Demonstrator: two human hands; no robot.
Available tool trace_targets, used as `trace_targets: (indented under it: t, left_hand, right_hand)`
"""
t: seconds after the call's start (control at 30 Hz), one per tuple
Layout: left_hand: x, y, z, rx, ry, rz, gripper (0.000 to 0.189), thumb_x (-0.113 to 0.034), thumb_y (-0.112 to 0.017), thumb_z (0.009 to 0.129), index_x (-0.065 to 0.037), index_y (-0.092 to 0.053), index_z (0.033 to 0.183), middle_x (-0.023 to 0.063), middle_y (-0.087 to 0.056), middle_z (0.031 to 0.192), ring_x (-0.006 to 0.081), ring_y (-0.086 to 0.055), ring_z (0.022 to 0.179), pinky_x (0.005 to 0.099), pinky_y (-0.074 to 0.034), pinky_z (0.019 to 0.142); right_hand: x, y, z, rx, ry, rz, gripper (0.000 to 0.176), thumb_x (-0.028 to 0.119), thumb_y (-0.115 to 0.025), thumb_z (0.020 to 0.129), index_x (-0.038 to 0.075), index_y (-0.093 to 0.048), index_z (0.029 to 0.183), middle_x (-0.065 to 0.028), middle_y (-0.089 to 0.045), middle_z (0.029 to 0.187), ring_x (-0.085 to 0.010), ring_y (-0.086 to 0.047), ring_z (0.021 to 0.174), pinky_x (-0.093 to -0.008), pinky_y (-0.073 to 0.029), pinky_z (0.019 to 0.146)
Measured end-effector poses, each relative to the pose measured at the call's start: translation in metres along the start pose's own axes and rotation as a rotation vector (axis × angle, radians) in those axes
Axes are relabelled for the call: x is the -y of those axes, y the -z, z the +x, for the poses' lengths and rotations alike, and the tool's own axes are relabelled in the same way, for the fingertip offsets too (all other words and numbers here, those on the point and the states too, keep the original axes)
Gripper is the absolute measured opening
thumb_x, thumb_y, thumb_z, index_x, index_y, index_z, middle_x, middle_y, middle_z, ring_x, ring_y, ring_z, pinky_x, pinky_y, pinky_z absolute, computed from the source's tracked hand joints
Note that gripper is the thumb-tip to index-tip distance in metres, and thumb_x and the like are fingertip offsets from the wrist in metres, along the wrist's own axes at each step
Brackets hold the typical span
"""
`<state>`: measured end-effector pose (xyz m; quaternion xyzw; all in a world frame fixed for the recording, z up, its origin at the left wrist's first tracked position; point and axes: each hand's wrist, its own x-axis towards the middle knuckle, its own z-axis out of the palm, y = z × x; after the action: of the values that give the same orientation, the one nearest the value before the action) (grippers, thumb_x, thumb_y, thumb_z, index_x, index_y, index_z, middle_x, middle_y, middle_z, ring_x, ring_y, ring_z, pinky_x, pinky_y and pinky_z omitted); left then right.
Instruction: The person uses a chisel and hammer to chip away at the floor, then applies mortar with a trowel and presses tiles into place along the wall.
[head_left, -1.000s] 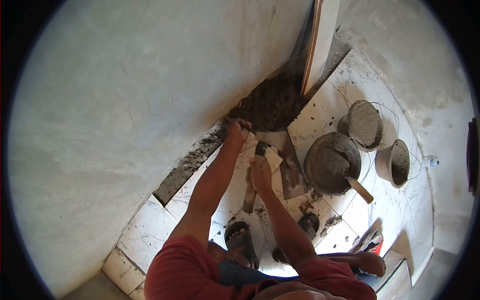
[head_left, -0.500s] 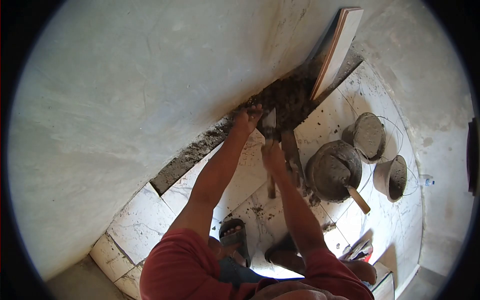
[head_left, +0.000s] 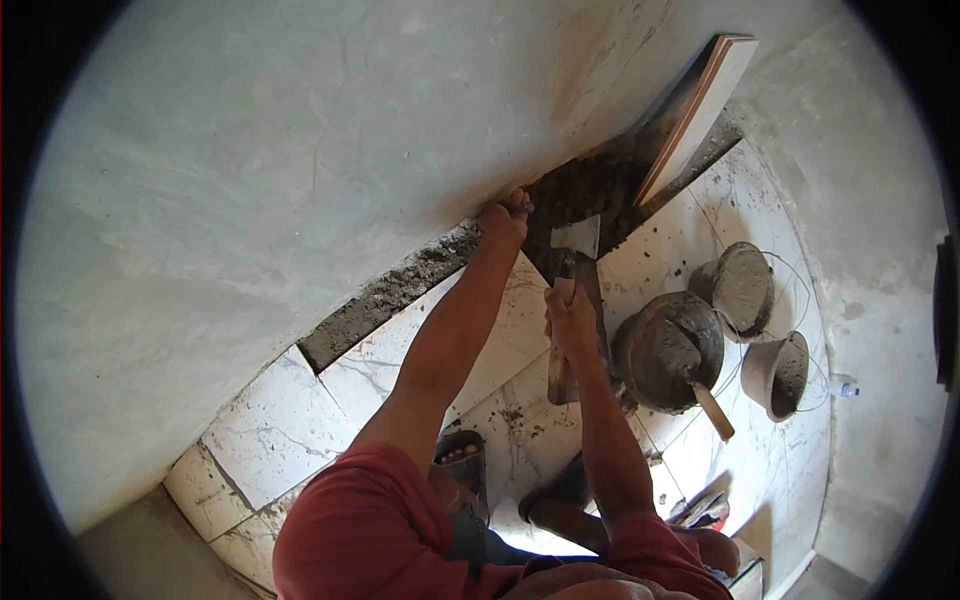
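Note:
My right hand (head_left: 571,322) is closed around the wooden handle of a hatchet-like tool (head_left: 578,237) with a broad, flat metal blade. Its blade points away from me, over the edge of the dark soil. Against the base of the wall, my left hand (head_left: 503,220) is closed, with a small dark piece at its fingers that I cannot make out. Dark, loose soil (head_left: 570,195) fills the untiled gap past both hands. A long mud-stained piece (head_left: 590,290), perhaps wood, lies beneath the tool.
Tile strips (head_left: 697,120) lean upright in the corner. To the right stand a mortar-filled basin (head_left: 668,350) with a wooden-handled tool in it, and two buckets, one farther back (head_left: 742,290) and one nearer (head_left: 775,375). Marbled floor tiles (head_left: 285,430) border the wall's rough mortar strip (head_left: 390,295).
The tool's blade has swung right and now shows its broad face. My right hand has shifted slightly right and nearer me. My left hand has edged up along the wall. The view has moved slightly.

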<state>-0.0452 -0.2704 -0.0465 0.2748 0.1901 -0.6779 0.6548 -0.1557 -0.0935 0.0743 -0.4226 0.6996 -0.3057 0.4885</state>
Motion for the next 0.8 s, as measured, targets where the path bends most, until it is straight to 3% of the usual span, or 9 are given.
trace_targets:
  t: [0.07, 0.1, 0.17, 0.3, 0.37, 0.5, 0.57, 0.67, 0.8]
  left_hand:
    - [0.000, 0.027, 0.017, 0.339, -0.022, -0.065, 0.019, -0.024, -0.036, 0.092, -0.008, -0.047, 0.091, 0.0074, -0.047, 0.063, 0.0207, -0.045, 0.047, 0.0360, -0.051, 0.062]
    - [0.001, 0.021, 0.003, 0.340, -0.023, -0.070, 0.019, -0.024, -0.036, 0.092, -0.008, -0.047, 0.091, 0.0074, -0.047, 0.063, 0.0207, -0.045, 0.047, 0.0360, -0.051, 0.062]
    - [0.009, 0.015, -0.026, -0.195, -0.034, 0.039, 0.023, -0.020, -0.036, 0.090, -0.010, -0.041, 0.071, 0.0034, -0.035, 0.051, 0.0181, -0.031, 0.039, 0.0333, -0.046, 0.050]
    - [0.012, 0.019, -0.037, -0.196, -0.054, 0.186, 0.028, -0.016, -0.035, 0.089, -0.010, -0.040, 0.062, 0.0039, -0.036, 0.051, 0.0179, -0.032, 0.040, 0.0322, -0.042, 0.045]
    - [0.012, 0.013, -0.049, -0.171, -0.048, 0.274, 0.029, -0.001, -0.033, 0.080, -0.009, -0.037, 0.052, 0.0040, -0.028, 0.050, 0.0178, -0.030, 0.037, 0.0341, -0.032, 0.040]
    - [0.008, 0.009, -0.021, -0.209, 0.039, 0.102, 0.023, -0.002, -0.032, 0.083, -0.006, -0.045, 0.064, 0.0042, -0.032, 0.054, 0.0175, -0.035, 0.042, 0.0355, -0.041, 0.045]
    - [0.013, 0.008, 0.001, -0.190, -0.061, -0.047, 0.016, -0.008, -0.035, 0.088, -0.005, -0.048, 0.080, 0.0040, -0.036, 0.058, 0.0188, -0.043, 0.049, 0.0379, -0.049, 0.057]
    - [0.008, -0.004, -0.010, -0.118, -0.012, -0.015, 0.017, -0.015, -0.038, 0.093, -0.006, -0.052, 0.091, 0.0084, -0.051, 0.074, 0.0205, -0.052, 0.062, 0.0391, -0.050, 0.069]
    - [0.000, 0.005, -0.001, 0.000, 0.056, 0.151, 0.016, -0.019, -0.040, 0.093, -0.007, -0.050, 0.096, 0.0083, -0.054, 0.083, 0.0218, -0.057, 0.074, 0.0409, -0.049, 0.078]
  right_hand:
    - [-0.004, 0.001, -0.014, 0.010, 0.000, 0.051, 0.027, 0.022, -0.056, 0.086, -0.002, -0.048, 0.094, -0.0066, -0.054, 0.064, -0.0128, -0.053, 0.050, -0.0300, -0.043, 0.045]
    - [-0.011, 0.002, -0.021, 0.007, 0.008, 0.032, 0.026, 0.022, -0.056, 0.086, -0.002, -0.047, 0.093, -0.0058, -0.053, 0.063, -0.0125, -0.052, 0.049, -0.0295, -0.042, 0.044]
    - [-0.031, 0.005, -0.035, 0.009, 0.016, 0.005, 0.025, 0.021, -0.056, 0.086, -0.001, -0.047, 0.092, -0.0050, -0.052, 0.062, -0.0121, -0.051, 0.048, -0.0289, -0.041, 0.043]
    - [-0.078, 0.008, -0.064, 0.029, -0.034, 0.055, 0.025, 0.022, -0.055, 0.087, 0.000, -0.047, 0.093, -0.0042, -0.051, 0.061, -0.0112, -0.048, 0.046, -0.0280, -0.040, 0.042]
    - [-0.087, 0.010, -0.075, 0.008, -0.063, 0.094, 0.024, 0.022, -0.055, 0.086, 0.000, -0.046, 0.093, -0.0043, -0.051, 0.061, -0.0113, -0.048, 0.045, -0.0282, -0.040, 0.042]
    - [-0.091, 0.005, -0.080, 0.001, -0.056, 0.194, 0.024, 0.025, -0.053, 0.089, 0.002, -0.046, 0.093, -0.0035, -0.050, 0.060, -0.0111, -0.048, 0.045, -0.0286, -0.039, 0.041]
    - [-0.087, -0.001, -0.069, 0.025, 0.010, 0.232, 0.025, 0.026, -0.052, 0.090, 0.002, -0.046, 0.093, -0.0034, -0.049, 0.060, -0.0110, -0.048, 0.045, -0.0288, -0.039, 0.041]
    - [-0.072, -0.017, -0.044, 0.067, 0.166, 0.356, 0.027, 0.029, -0.051, 0.091, 0.003, -0.046, 0.093, -0.0029, -0.049, 0.060, -0.0108, -0.047, 0.044, -0.0288, -0.039, 0.040]
    - [-0.029, -0.024, -0.020, -0.038, 0.034, 0.357, 0.025, 0.026, -0.051, 0.090, 0.002, -0.047, 0.093, -0.0041, -0.050, 0.060, -0.0118, -0.049, 0.045, -0.0290, -0.040, 0.041]
